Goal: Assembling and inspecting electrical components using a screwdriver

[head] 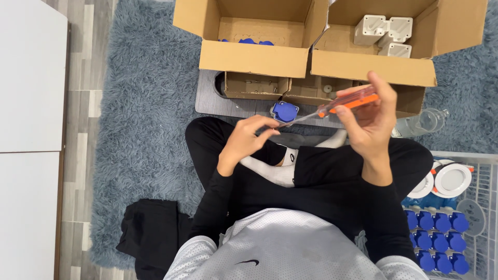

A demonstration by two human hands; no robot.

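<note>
I sit cross-legged on a shaggy grey-blue rug. My right hand (371,122) grips the clear orange handle of a screwdriver (348,102), whose metal shaft slants down to the left. My left hand (248,137) pinches near the shaft's tip; whether it holds a small part I cannot tell. A blue socket cover (285,111) lies on a grey board (207,101) just beyond my left hand.
Two open cardboard boxes stand ahead: the left box (254,57) holds blue parts, the right box (373,67) holds white plastic housings (384,32). A wire basket (485,171) at right holds several blue parts (438,238) and white round fittings (452,179). Black cloth (150,233) lies lower left. A clear bottle (423,123) lies at right.
</note>
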